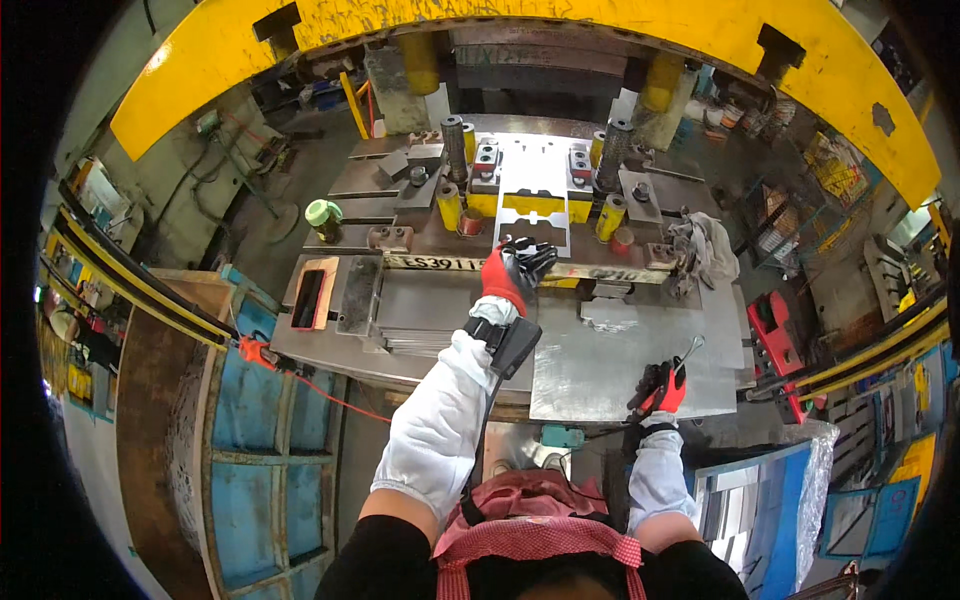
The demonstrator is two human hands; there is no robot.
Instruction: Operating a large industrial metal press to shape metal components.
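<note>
My left hand point(520, 268), in a red and black glove with a white sleeve, reaches forward to the front edge of a bright metal blank point(533, 205) lying in the press die; its fingers touch that edge, and whether they grip it I cannot tell. A black strap device point(512, 343) sits on that wrist. My right hand point(660, 388), gloved the same, is closed on a thin metal hook tool point(688, 352) above a large flat steel sheet point(600, 355) on the press table. Yellow die blocks point(450, 205) and dark guide posts point(455, 145) flank the blank.
A yellow press frame point(560, 25) arches overhead. A grey rag point(700, 250) lies right of the die. A stack of steel sheets point(420, 325) sits left, next to a green cup point(322, 213). Blue bins point(260, 440) stand lower left, a red box point(772, 325) right.
</note>
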